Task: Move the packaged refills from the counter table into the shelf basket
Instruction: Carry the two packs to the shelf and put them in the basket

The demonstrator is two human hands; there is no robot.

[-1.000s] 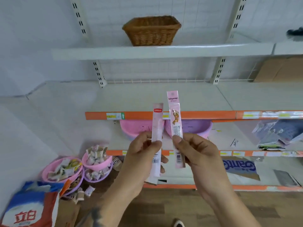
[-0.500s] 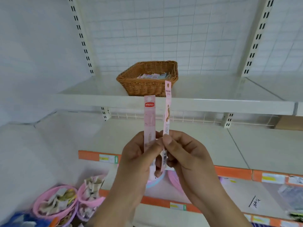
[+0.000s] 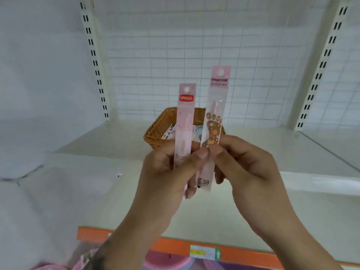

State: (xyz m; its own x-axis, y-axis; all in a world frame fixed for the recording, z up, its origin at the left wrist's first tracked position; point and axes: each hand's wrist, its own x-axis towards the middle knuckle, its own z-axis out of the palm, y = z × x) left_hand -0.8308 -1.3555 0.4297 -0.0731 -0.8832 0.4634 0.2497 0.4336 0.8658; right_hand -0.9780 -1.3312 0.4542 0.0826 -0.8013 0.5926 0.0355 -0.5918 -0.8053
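Note:
Two slim pink refill packets stand upright in front of me. My left hand (image 3: 167,172) pinches the packet with the red label (image 3: 185,121) by its lower half. My right hand (image 3: 247,164) pinches the packet with the brown footprint picture (image 3: 213,121) near its middle. Right behind them, on the upper white shelf (image 3: 109,141), stands a brown wicker basket (image 3: 155,131) with several packets lying inside. The packets hide most of the basket's middle and right side.
A white wire grid (image 3: 194,55) backs the shelf between two slotted uprights (image 3: 93,59). A lower white shelf with an orange price strip (image 3: 171,246) runs under my hands. Pink bowls (image 3: 167,262) peek out at the bottom edge.
My view has tilted up and closed in on the shelf. Both hands have risen with their packets toward the basket, which now sits right behind them.

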